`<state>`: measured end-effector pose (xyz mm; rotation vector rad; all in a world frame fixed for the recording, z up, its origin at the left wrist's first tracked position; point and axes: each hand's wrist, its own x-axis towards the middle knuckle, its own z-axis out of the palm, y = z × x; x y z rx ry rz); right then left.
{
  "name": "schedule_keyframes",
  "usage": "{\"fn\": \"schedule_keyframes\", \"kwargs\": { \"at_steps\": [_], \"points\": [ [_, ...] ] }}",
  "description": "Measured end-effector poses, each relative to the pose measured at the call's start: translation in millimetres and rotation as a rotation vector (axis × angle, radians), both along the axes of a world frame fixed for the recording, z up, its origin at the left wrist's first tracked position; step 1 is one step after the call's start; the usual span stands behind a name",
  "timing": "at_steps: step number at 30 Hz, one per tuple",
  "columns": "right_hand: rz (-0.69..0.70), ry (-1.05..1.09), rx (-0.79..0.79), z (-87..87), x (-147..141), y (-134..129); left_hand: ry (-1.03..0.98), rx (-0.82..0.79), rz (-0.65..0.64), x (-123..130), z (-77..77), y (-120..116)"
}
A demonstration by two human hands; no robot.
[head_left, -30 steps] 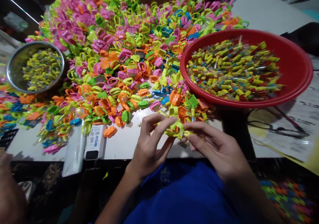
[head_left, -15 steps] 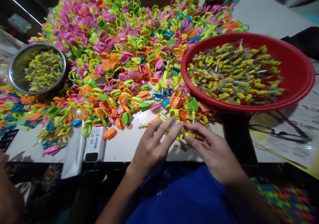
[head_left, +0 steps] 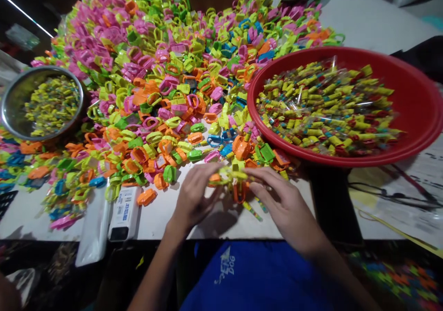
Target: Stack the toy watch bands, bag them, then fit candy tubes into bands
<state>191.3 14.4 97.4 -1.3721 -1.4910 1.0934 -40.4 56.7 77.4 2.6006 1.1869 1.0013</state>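
Observation:
Near the table's front edge, my left hand [head_left: 198, 193] has its fingers curled at an orange and yellow plastic piece; the fingertips are blurred. Opposite it, my right hand [head_left: 282, 200] reaches in from the right, its thumb and fingers at a yellow-green piece [head_left: 238, 175]. Between the hands is an orange ring-shaped piece [head_left: 239, 192]. Thin yellow wrapped sticks [head_left: 252, 211] lie on the white table just below. A large heap of pink, yellow, green, orange and blue plastic pieces [head_left: 166, 80] spreads beyond my hands.
A red basin [head_left: 415, 112] at the right holds many wrapped sticks. At the left is a metal bowl [head_left: 80, 96] of yellow pieces. A white box [head_left: 124, 212], a clear plastic bag [head_left: 93, 230] and glasses [head_left: 391, 193] lie near the front edge.
My left hand has moved left and curled its fingers; my right hand has shifted slightly. An orange ring and yellow-green pieces now show between them. The camera view has shifted a little.

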Motion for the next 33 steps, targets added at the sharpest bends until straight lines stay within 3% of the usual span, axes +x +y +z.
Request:
{"fn": "schedule_keyframes", "kwargs": {
  "at_steps": [3,5,9,13,16,18,20,24,29,33],
  "points": [
    [0.004,-0.265,0.231,-0.1,-7,30,-0.066,-0.101,0.312,-9,-22.7,29],
    [0.022,-0.465,0.293,-8.0,-12,52,-0.077,-0.211,0.408,-10,-37.9,42],
    [0.12,-0.689,0.278,-18.7,-19,81,-0.012,-0.243,0.435,0,-55.4,46],
    [0.139,-0.567,0.41,6.4,-5,76,-0.002,-0.239,0.385,18,-56.1,37],
    [0.03,-0.439,0.496,31.1,25,71,-0.088,-0.346,0.349,31,-52.0,30],
    [-0.103,-0.537,0.495,36.5,53,79,-0.138,-0.395,0.351,37,-50.1,26],
    [-0.151,-0.709,0.417,31.5,78,96,-0.137,-0.395,0.359,40,-49.2,21],
    [0.026,-0.965,0.192,14.4,100,132,-0.205,-0.314,0.37,43,-44.1,6],
    [0.142,-0.938,0.118,16.5,96,138,-0.374,-0.166,0.274,47,-35.0,-37],
    [0.256,-0.848,0.141,19.6,111,132,-0.38,-0.145,0.259,56,-53.8,-82]
  ]
}}
